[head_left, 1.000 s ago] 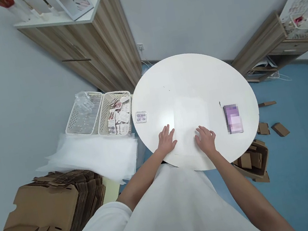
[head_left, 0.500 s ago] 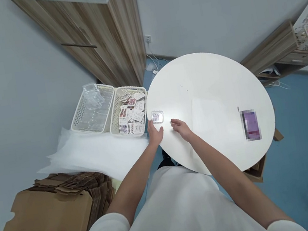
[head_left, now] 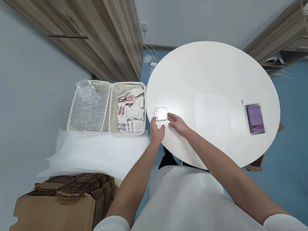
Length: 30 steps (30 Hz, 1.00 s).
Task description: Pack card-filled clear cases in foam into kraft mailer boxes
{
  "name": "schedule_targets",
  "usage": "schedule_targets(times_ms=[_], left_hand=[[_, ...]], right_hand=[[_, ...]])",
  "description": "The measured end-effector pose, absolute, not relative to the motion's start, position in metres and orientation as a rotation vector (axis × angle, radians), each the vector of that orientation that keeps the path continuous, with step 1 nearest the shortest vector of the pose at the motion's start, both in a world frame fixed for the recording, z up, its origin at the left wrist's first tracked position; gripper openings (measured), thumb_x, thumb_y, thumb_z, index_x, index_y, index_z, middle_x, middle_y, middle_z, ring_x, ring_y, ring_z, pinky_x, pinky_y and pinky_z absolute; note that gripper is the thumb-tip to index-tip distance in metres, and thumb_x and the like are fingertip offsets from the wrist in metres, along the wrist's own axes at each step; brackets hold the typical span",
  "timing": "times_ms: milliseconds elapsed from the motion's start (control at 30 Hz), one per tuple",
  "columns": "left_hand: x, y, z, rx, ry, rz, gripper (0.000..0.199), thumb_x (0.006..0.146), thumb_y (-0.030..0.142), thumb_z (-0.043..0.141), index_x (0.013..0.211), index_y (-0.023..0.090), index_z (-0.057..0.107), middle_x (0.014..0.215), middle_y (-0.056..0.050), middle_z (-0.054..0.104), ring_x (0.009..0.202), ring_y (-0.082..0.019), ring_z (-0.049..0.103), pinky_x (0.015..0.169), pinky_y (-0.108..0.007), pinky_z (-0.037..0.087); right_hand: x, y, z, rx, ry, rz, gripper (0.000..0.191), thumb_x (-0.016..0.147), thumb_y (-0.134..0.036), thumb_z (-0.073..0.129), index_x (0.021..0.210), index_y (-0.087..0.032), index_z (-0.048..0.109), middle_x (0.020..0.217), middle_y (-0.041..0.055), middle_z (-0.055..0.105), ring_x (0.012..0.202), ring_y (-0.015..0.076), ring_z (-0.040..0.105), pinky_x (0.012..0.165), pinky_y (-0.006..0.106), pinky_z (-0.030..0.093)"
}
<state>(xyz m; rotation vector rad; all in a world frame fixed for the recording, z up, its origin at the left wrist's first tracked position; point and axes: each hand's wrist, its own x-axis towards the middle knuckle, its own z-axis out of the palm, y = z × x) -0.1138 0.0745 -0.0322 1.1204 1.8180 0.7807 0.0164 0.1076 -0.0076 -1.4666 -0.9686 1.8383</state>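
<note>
A small clear plastic case (head_left: 161,114) with rounded corners is at the left side of the round white table (head_left: 207,67). Bright glare covers most of its face, so what is inside cannot be made out. My left hand (head_left: 157,131) holds the case by its left edge, thumb near the bottom edge. From the right, my right hand (head_left: 178,124) comes up to the case's other edge. Its fingers are slightly apart, with the fingertips at or touching that side.
Left of the table, one white basket (head_left: 111,126) holds printed cards, and another (head_left: 74,115) holds clear plastic cases. White sheets (head_left: 89,152) lie below them, beside stacked flat cardboard boxes (head_left: 52,215). A blurred purple item (head_left: 256,119) lies on the table's right side.
My right hand has moved left up to the case. The case has shifted slightly, and glare now hides the purple print seen in it before. The view has also shifted.
</note>
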Motion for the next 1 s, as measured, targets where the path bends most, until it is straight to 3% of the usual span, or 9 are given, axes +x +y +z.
schedule_targets(times_ms=[233, 600, 1000], left_hand=[[-0.064, 0.053, -0.021, 1.179, 1.567, 0.871, 0.056, 0.074, 0.015, 0.050, 0.128, 0.020, 0.034, 0.131, -0.007, 0.040, 0.119, -0.019, 0.039, 0.097, -0.032, 0.037], [0.044, -0.007, -0.015, 1.476, 1.312, 0.619, 0.051, 0.072, 0.015, 0.049, 0.122, 0.020, 0.043, 0.128, -0.006, 0.043, 0.117, -0.019, 0.041, 0.095, -0.034, 0.039], [0.069, -0.047, -0.015, 1.700, 1.495, 0.501, 0.038, 0.072, 0.012, 0.047, 0.109, 0.017, 0.051, 0.110, -0.006, 0.056, 0.100, -0.018, 0.053, 0.090, -0.034, 0.043]], right_hand=[[0.090, 0.067, 0.013, -1.527, -1.054, 1.659, 0.056, 0.064, -0.011, 0.050, 0.117, -0.029, 0.047, 0.130, 0.0004, 0.043, 0.118, 0.0190, 0.041, 0.090, 0.035, 0.041], [0.227, -0.025, 0.007, -1.653, -1.028, 1.471, 0.049, 0.062, -0.009, 0.047, 0.108, -0.025, 0.053, 0.124, 0.0039, 0.049, 0.109, 0.0179, 0.050, 0.094, 0.039, 0.039], [0.262, -0.059, -0.023, -1.566, -1.336, 1.464, 0.044, 0.065, -0.010, 0.045, 0.106, -0.023, 0.053, 0.114, 0.0038, 0.052, 0.101, 0.0160, 0.054, 0.091, 0.036, 0.043]])
